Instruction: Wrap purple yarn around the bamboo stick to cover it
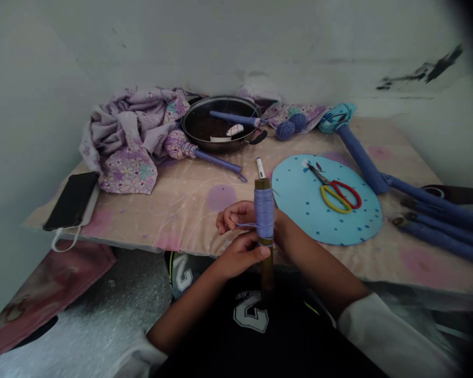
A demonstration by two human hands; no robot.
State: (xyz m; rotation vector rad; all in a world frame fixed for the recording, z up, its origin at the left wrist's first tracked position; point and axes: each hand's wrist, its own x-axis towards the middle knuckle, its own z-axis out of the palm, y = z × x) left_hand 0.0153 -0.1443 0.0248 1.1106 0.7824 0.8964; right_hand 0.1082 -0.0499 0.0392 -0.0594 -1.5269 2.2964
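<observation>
Upright in front of my body stands a brown stick [267, 265] with blue-purple yarn [264, 212] wound round its upper part. My left hand [244, 255] is closed round the stick just below the winding, its thumb across the front. Behind the stick reaches my right hand [238, 216], its fingers curled on the left side, pinching a strand of the yarn that runs to the winding. Part of the right palm is hidden by the stick. A white marker [260, 168] shows just beyond the stick's top end.
Scissors [341, 195] lie on a round blue dotted cloth [299, 205] at the right. Beyond are a black pan [205, 142], yarn balls [286, 130] and crumpled floral fabric [128, 168]. Yarn-wrapped sticks [449, 236] lie far right, a black phone [73, 199] left.
</observation>
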